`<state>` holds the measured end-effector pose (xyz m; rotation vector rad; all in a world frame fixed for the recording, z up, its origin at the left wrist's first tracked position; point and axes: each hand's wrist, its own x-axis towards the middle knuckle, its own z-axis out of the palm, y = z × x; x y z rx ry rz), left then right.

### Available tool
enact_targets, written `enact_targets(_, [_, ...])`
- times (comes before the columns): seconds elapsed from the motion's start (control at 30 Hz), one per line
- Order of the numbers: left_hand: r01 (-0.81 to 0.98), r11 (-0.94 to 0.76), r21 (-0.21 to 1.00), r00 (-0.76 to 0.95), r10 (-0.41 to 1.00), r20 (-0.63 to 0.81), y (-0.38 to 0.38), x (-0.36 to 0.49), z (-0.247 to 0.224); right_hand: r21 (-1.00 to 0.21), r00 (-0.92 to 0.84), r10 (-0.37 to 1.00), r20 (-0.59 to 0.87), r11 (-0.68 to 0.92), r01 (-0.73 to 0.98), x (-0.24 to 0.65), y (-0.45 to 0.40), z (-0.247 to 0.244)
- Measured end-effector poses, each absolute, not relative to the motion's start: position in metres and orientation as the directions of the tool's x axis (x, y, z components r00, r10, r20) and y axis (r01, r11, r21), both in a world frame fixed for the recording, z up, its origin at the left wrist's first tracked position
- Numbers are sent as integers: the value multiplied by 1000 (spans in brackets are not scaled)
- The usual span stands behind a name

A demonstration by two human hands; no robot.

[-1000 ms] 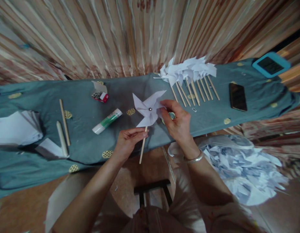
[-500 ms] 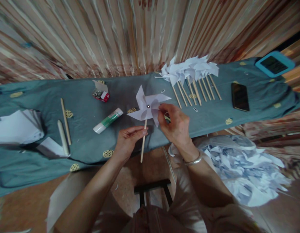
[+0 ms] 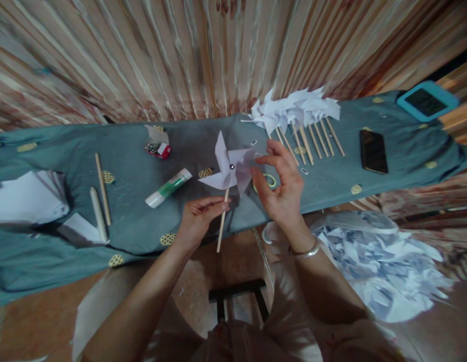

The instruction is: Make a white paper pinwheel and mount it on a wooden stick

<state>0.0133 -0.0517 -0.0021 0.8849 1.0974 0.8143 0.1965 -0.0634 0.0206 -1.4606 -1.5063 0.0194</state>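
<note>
A white paper pinwheel (image 3: 233,167) with a silver pin at its centre stands on a thin wooden stick over the front of the table. My left hand (image 3: 199,215) pinches that stick between thumb and fingers, just below the blades. Beside the right-hand blades is my right hand (image 3: 281,186), its thumb and fingers spread apart with nothing held between them. Whether a fingertip brushes the paper I cannot tell. Green-handled scissors (image 3: 270,180) lie partly hidden behind my right hand. A glue stick (image 3: 168,188) rests left of the pinwheel.
Several finished pinwheels (image 3: 296,111) lie in a row at the back. A box of pins (image 3: 158,148), a phone (image 3: 374,151) and a blue-framed device (image 3: 427,100) sit on the cloth. Paper sheets (image 3: 27,196) and loose sticks (image 3: 102,188) are at left. A bag of paper scraps (image 3: 384,266) stands below right.
My right hand has let go of the blade, moved slightly right and spread its fingers. The pinwheel's blades have turned or flexed a little. My left hand keeps its hold on the stick.
</note>
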Motion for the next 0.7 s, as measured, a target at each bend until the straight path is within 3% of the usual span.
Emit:
enact_targets(0.27, [-46, 445, 895, 339, 849, -405, -53, 12, -4, -757, 159, 882, 443, 273, 593, 218, -53, 15])
enact_targets(0.7, [-60, 446, 893, 326, 854, -405, -53, 11, -5, -868, 186, 902, 389, 291, 403, 211, -57, 24])
